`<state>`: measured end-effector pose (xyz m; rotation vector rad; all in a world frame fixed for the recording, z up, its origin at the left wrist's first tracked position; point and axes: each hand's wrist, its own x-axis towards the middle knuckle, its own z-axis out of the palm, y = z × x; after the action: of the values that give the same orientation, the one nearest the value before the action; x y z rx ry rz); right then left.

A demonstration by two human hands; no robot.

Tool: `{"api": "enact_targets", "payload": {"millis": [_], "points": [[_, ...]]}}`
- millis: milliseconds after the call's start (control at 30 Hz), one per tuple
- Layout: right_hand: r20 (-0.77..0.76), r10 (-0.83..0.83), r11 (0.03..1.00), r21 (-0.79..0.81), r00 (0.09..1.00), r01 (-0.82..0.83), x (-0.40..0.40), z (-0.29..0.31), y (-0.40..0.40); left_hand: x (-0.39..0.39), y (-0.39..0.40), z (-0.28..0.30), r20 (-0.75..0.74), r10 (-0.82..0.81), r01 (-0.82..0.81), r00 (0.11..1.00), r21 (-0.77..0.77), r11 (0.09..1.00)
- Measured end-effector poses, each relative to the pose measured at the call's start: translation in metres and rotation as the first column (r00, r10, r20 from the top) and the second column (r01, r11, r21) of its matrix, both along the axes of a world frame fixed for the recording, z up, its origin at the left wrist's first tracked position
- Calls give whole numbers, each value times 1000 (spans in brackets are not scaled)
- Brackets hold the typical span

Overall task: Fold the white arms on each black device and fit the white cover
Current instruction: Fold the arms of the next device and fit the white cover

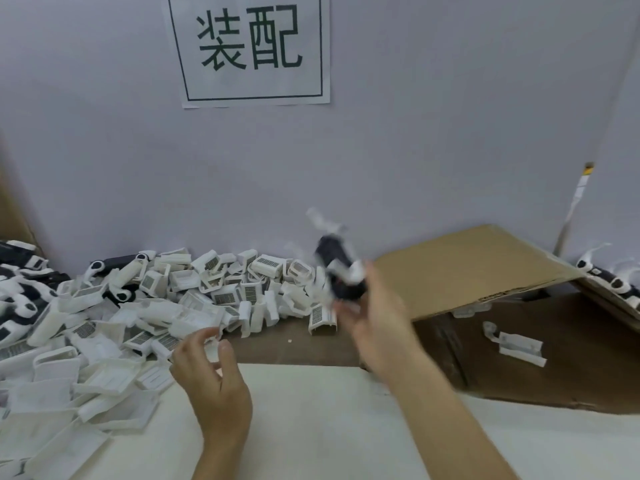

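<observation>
We are holding 1 blurred black plastic device [341,271] with white arms above the bench [311,427], our right hand [377,327] grasping it in its grip. Our left hand [211,372] is hovering, fingers loosely curled, holding nothing, beside 1 heap of too many white plastic covers [166,306] to count.

Two bare forearms enter from the lower edge; no sleeve, glove, watch or ring shows on either; the left hand [211,375] is sharp, with short nails; the right hand [375,327] is motion-blurred.
</observation>
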<state>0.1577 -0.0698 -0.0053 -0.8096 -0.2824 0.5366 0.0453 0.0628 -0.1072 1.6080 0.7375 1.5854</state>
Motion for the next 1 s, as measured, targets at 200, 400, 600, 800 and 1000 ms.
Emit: {"api": "enact_targets", "payload": {"millis": [200,400,600,800,1000], "points": [[-182,-268,906,287,946,312,58,77,-61,2,-2,-1,-20,-20,19,1000,-51,999],[63,-120,970,-205,991,131,8,2,-20,7,-1,-7,-113,-94,86,989,-75,993],[282,73,799,-591,957,113,-40,-100,15,13,1,-10,-264,-224,182,938,-177,967],[398,89,779,-600,913,186,-38,-103,10,6,0,-9,-293,-200,132,935,-235,963],[405,99,758,-622,909,194,-37,-103,11,-11,8,0,-433,-241,161,869,-214,964]]}}
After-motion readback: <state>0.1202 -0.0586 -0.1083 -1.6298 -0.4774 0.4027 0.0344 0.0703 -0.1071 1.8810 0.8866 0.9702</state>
